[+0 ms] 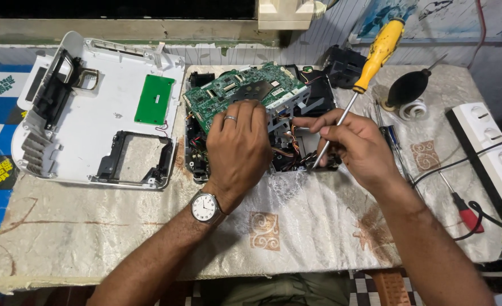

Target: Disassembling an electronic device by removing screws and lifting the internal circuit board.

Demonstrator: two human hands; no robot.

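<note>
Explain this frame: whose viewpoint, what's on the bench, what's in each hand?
One picture, from a camera worn on a person's head, looking down at their own bare hands; there is no robot. The left hand rests on a green circuit board tilted up from an opened device. The right hand has its grip on a yellow-handled screwdriver, tip down inside the device. On the cloth-covered table lie the white removed cover, a black air blower, a red-handled screwdriver and a white power strip.

I work at a small repair bench: an opened device's circuit board [245,90] at centre frame, its white casing [100,107] at left, screwdrivers [370,73] and a power strip [492,153] at right, on a cloth-covered table [296,226].
</note>
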